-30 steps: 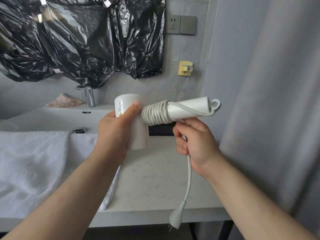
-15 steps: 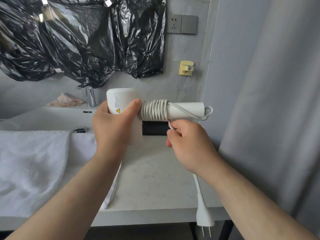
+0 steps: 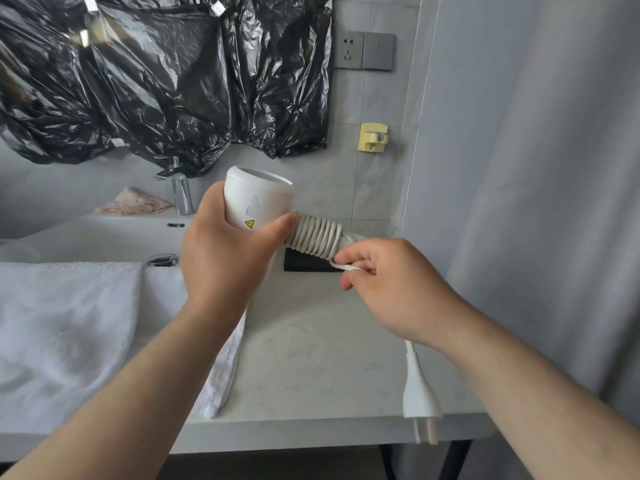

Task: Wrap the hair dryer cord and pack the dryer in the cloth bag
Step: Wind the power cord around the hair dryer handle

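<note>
Dryer, white, is held in the air above the counter, between both hands and in the middle of the view.

Nearest to the camera, the white plug hangs under the right wrist, in front of the counter's front edge, with its prongs pointing down. A white towel lies on the left part of the counter and its edge falls over the front.

The left hand grips the round body of the dryer, with the thumb across the front just below a yellow warning mark and the fingers behind. The open end of the body points up and away. The cord is wound in many tight turns round the handle, just beside the left thumb. The right hand pinches the cord with curled fingers at the end of these turns and hides the rest of the handle. From this hand the cord goes down to the plug.

Behind the dryer a black block stands on the counter. To the left is the sink with a drain, a chrome faucet and a crumpled cloth at the back rim.

On the wall are a yellow hook, a socket and wrinkled black plastic. A grey curtain fills the right side.
</note>
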The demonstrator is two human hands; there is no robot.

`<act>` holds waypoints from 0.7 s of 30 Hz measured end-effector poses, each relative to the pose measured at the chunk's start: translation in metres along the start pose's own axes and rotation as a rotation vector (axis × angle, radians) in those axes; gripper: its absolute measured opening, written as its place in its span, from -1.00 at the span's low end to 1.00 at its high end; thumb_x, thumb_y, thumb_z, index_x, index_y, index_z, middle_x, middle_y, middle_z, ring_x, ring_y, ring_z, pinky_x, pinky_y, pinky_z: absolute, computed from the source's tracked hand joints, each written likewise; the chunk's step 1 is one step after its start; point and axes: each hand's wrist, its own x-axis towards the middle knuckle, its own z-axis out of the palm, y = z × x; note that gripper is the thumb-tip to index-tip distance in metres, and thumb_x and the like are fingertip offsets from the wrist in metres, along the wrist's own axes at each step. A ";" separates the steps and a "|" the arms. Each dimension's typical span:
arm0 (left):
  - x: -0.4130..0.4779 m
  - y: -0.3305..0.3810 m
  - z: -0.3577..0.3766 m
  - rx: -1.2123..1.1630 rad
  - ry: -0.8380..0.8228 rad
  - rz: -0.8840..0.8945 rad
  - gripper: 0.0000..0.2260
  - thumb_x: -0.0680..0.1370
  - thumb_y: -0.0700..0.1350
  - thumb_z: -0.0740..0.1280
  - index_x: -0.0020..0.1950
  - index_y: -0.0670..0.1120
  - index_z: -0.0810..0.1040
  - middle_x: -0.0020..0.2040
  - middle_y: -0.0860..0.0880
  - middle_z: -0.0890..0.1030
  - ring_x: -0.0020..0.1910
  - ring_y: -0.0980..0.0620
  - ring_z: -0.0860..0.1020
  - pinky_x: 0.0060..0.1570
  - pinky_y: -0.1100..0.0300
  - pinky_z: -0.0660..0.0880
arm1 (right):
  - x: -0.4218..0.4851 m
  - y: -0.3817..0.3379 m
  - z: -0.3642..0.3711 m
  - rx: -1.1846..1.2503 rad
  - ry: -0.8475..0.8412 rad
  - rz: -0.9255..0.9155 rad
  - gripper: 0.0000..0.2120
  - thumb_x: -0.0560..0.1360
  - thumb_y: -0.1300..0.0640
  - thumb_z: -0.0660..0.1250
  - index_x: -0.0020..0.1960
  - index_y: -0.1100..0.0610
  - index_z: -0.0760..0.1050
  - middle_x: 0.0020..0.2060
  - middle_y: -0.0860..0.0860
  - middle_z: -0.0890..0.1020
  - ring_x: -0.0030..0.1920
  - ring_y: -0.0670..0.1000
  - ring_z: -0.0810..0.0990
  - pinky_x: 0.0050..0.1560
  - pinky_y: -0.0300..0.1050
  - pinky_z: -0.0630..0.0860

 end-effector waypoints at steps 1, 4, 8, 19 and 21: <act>0.001 0.000 -0.001 0.024 0.000 0.017 -0.59 0.28 0.23 0.50 -0.10 0.02 0.45 -0.27 0.12 0.54 -0.26 0.18 0.49 -0.25 0.06 0.47 | 0.001 0.000 -0.004 -0.002 -0.004 0.001 -0.74 0.54 0.26 0.26 0.15 0.05 0.59 -0.16 -0.07 0.70 -0.53 -0.26 0.45 -0.49 -0.44 0.29; 0.000 0.002 -0.003 0.060 -0.010 0.052 -0.56 0.27 0.24 0.51 -0.08 0.03 0.43 -0.24 0.14 0.54 -0.22 0.21 0.49 -0.24 0.08 0.45 | 0.003 -0.001 -0.015 -0.030 -0.023 -0.001 -0.80 0.55 0.25 0.26 0.05 0.01 0.57 -0.18 -0.08 0.71 -0.54 -0.27 0.45 -0.50 -0.42 0.31; -0.003 0.006 -0.004 0.068 -0.049 0.095 -0.55 0.27 0.21 0.52 -0.02 0.03 0.45 -0.19 0.11 0.56 -0.21 0.07 0.50 -0.20 0.03 0.49 | 0.003 0.001 -0.020 -0.075 -0.013 -0.048 -0.84 0.55 0.23 0.29 -0.08 -0.02 0.52 -0.22 -0.09 0.71 -0.46 -0.29 0.48 -0.39 -0.42 0.36; -0.007 0.004 -0.002 0.103 -0.132 0.140 -0.57 0.29 0.18 0.55 -0.02 0.03 0.47 -0.21 0.10 0.57 -0.18 0.01 0.53 -0.24 0.07 0.46 | 0.004 0.011 -0.022 -0.076 0.055 -0.065 -0.89 0.48 0.19 0.40 -0.20 0.02 0.58 -0.35 -0.05 0.70 -0.40 -0.20 0.57 -0.41 -0.40 0.39; -0.006 0.004 -0.002 0.117 -0.137 0.145 -0.57 0.29 0.18 0.55 -0.01 0.04 0.47 -0.20 0.11 0.57 -0.18 0.02 0.53 -0.25 0.11 0.45 | 0.004 0.012 -0.022 -0.090 0.065 -0.088 -0.90 0.48 0.19 0.41 -0.19 0.03 0.58 -0.36 -0.01 0.69 -0.40 -0.16 0.57 -0.40 -0.34 0.42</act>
